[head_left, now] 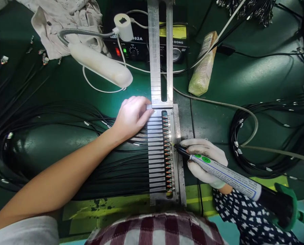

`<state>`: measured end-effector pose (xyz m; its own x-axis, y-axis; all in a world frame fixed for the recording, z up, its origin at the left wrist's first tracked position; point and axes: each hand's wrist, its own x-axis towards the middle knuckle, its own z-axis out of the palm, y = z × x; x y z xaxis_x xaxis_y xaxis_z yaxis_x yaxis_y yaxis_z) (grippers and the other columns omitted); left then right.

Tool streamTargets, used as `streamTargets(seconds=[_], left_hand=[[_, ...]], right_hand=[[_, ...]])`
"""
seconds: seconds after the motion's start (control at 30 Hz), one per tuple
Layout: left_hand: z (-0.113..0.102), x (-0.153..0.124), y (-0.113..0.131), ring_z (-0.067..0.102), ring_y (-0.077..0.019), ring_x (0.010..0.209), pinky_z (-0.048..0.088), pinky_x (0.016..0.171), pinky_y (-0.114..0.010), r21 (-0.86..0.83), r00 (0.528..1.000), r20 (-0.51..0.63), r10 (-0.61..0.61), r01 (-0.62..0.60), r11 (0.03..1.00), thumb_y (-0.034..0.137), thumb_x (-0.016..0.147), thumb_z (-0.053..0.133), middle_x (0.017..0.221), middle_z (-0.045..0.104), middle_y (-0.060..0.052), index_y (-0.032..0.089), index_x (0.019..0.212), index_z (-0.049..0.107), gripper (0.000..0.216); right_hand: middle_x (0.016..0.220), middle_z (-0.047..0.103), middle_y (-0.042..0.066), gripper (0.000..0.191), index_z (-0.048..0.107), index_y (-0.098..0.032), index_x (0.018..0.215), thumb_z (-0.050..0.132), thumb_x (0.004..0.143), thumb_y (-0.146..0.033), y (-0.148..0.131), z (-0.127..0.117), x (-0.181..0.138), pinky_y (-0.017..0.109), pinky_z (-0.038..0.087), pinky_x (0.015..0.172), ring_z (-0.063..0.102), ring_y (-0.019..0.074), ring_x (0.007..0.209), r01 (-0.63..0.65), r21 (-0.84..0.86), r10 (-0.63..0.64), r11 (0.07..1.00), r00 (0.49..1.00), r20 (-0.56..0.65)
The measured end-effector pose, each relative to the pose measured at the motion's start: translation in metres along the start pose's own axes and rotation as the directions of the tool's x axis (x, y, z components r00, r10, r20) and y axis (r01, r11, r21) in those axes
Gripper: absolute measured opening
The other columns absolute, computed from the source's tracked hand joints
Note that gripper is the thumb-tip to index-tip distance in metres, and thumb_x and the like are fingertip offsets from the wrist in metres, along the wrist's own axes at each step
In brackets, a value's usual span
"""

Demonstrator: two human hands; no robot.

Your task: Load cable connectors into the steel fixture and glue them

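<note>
My left hand (131,115) is bare and rests flat, fingers together, on the upper left of a metal fixture (179,160) that clamps a row of several black cables (116,170) with small connector tips (168,153). My right hand (205,158) wears a white glove and grips a syringe-like dispenser (225,175). Its black tip touches the connector row about halfway down the fixture. A green fitting (287,204) caps the dispenser's rear end.
A white gooseneck lamp (101,64) lights the fixture. Behind it are a black controller box (144,44), an upright metal rail (154,51), a wrapped packet (204,64) and a crumpled cloth (65,20). Coiled black cables (269,136) lie right, more at left.
</note>
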<state>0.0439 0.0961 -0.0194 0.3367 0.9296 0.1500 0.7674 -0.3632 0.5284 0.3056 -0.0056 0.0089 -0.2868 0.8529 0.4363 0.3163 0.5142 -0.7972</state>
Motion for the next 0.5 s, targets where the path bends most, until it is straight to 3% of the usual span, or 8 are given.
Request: streamTargets(seconds=[0.5], left_hand=[[-0.0011,0.0007,0.0012,0.054,-0.0218,0.08,0.039,0.076,-0.036,0.002,1.0,-0.004,0.011,-0.011,1.0,0.037,0.094,0.051,0.077,0.057,-0.003,0.02,0.096,0.058,0.018]], right_hand=[[0.102,0.075,0.012,0.023,0.07,-0.017,0.102,0.073,0.079,-0.018,0.0018,-0.0006,-0.0018,0.036,0.064,0.08,0.074,0.0245,0.091,0.024,0.011,-0.024,1.0,1.0,0.006]])
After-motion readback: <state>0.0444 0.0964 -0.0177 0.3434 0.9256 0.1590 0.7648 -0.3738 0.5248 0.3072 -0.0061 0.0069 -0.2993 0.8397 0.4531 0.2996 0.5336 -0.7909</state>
